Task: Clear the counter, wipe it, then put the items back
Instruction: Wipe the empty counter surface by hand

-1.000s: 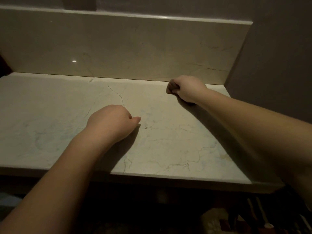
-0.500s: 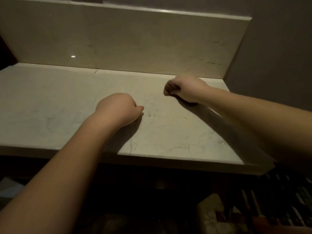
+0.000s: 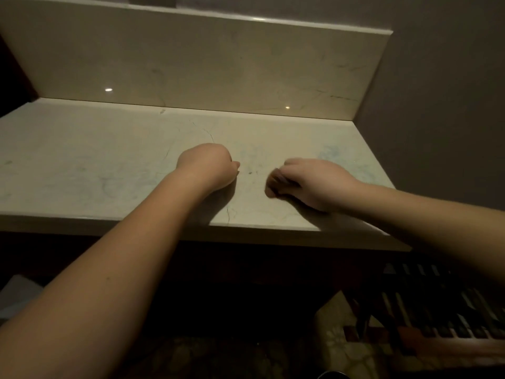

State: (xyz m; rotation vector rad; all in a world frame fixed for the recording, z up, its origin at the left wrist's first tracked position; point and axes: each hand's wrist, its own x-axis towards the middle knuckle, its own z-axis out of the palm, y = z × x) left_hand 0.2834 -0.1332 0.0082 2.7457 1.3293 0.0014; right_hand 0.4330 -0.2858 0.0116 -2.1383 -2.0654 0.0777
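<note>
Left hand [image 3: 207, 166], right hand [image 3: 311, 181] fisted on counter [image 3: 82, 165].

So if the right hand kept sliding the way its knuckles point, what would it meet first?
Probably the left hand. The right hand, fingers curled, points leftward across the counter, and only bare marble with a small dark speck lies between them. Depth is hard to judge, so it might pass just in front.

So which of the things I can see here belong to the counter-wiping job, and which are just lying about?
Part of the job:
- counter, bare marble, nothing standing on it
- left hand, fingers curled, resting on the counter
- right hand, fingers curled, on the counter; whether it holds anything cannot be told

Just lying about:
- backsplash
- wall
- slatted rack below, at the right
</note>
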